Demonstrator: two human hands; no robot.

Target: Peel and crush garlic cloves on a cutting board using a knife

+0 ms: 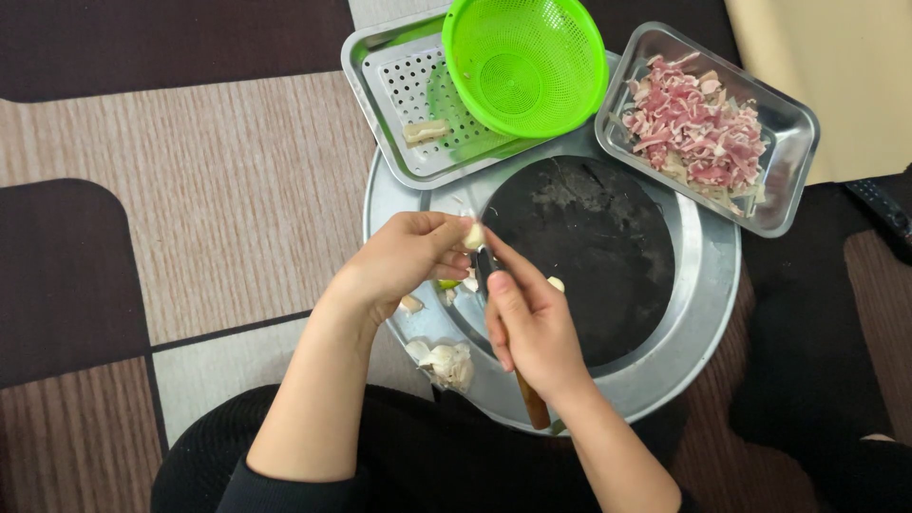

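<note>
A small pale garlic clove (474, 237) is pinched in the left hand (404, 261) above the round black board (589, 247), while the right hand (532, 323) grips a knife (532, 404), its blade mostly hidden.

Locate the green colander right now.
In the head view, the green colander is at top centre, resting tilted on the perforated steel tray, left of the steel tray of chopped meat and above the round dark cutting board.
</note>
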